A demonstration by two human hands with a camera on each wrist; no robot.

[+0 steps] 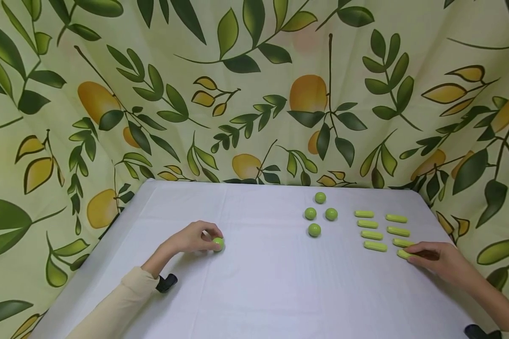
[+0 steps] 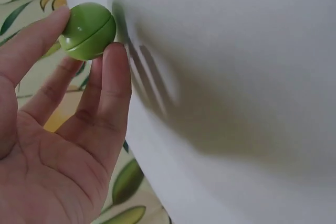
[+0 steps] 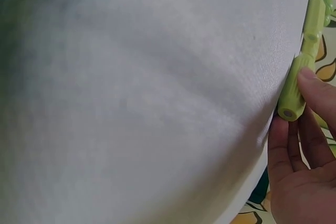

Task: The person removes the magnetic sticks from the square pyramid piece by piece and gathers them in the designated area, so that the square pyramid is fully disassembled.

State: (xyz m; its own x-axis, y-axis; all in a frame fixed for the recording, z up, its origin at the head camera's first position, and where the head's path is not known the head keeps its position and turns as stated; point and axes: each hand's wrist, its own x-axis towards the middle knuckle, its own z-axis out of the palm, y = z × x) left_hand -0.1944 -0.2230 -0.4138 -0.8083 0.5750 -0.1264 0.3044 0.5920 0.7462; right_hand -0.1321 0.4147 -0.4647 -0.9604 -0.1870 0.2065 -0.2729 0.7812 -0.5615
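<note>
At the left of the table in the head view, my left hand (image 1: 192, 237) pinches a glossy green ball (image 1: 218, 244). The left wrist view shows a thin seam round this ball (image 2: 89, 31), with thumb and fingertips against it. Over on the right side, my right hand (image 1: 447, 264) pinches the near end of a light green stick (image 1: 403, 254). Close up in the right wrist view, the stick (image 3: 292, 90) has a ribbed side and a small grey dot on its end. It lies at the near end of the right column of sticks.
Several green balls (image 1: 314, 230) sit in a diamond right of centre. Beside them, two columns of light green sticks (image 1: 370, 235) lie on the white-covered table (image 1: 263, 278). A leaf-and-fruit patterned curtain (image 1: 254, 117) hangs behind and along both sides.
</note>
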